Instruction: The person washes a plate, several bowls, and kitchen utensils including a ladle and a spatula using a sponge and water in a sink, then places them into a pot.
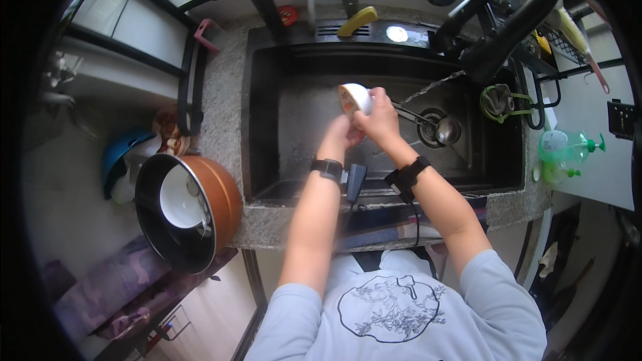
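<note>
Over the black sink basin (306, 110), a small bowl (362, 99), white with an orange pattern, is tipped on its side. My right hand (381, 119) grips it by its right and lower side. Just below the bowl is my left hand (343, 131), blurred; whether its fingers hold the rim or only touch it is unclear. A metal ladle (448, 131) rests over the drain (429, 136), its handle running up behind my right hand. From the black faucet (484, 62) a thin stream of water (434, 86) slants left toward that handle.
Left of the sink, an orange-brown pot (223, 200) lies tilted with white dishware (181, 198) inside. A yellow-handled tool (357, 21) stands at the sink's back ledge. Green soap bottles (567, 146) are at the right, near a green-rimmed strainer (496, 103). A folded cloth (373, 235) lies along the front edge.
</note>
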Action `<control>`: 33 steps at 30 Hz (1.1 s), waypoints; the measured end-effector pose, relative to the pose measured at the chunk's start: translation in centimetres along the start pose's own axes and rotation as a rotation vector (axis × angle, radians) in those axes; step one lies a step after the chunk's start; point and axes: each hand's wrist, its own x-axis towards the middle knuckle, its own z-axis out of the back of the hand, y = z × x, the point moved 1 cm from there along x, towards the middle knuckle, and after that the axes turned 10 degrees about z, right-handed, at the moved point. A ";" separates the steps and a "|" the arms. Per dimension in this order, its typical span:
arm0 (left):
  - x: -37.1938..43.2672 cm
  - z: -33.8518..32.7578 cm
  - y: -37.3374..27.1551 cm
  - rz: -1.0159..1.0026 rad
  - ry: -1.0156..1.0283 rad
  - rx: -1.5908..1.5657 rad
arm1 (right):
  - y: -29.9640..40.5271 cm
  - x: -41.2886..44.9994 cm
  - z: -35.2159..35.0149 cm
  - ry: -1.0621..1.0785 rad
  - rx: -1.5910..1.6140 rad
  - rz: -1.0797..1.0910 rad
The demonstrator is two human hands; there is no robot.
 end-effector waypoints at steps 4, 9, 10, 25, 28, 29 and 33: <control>4.2 -1.7 1.5 0.103 0.006 0.248 | -11.8 -1.2 -0.8 0.041 0.271 -0.448; 7.5 -2.8 3.6 0.229 -0.110 0.488 | -15.8 -3.6 -1.4 0.204 0.597 -0.887; 8.1 -2.9 4.1 0.228 -0.125 0.521 | -16.3 -3.8 -1.5 0.226 0.640 -0.929; 11.5 -3.9 5.0 -0.024 -0.124 0.488 | -20.7 -2.4 -2.3 0.469 0.518 -0.873; 11.8 -4.4 5.0 0.024 -0.124 0.453 | -21.7 -2.3 -1.9 0.413 0.576 -0.889; 11.9 -4.6 5.0 0.051 -0.149 0.409 | -22.1 -2.3 -1.9 0.387 0.655 -0.881; 14.2 -2.0 4.7 -0.132 -0.185 0.443 | -21.3 -2.3 -3.2 0.310 0.676 -0.887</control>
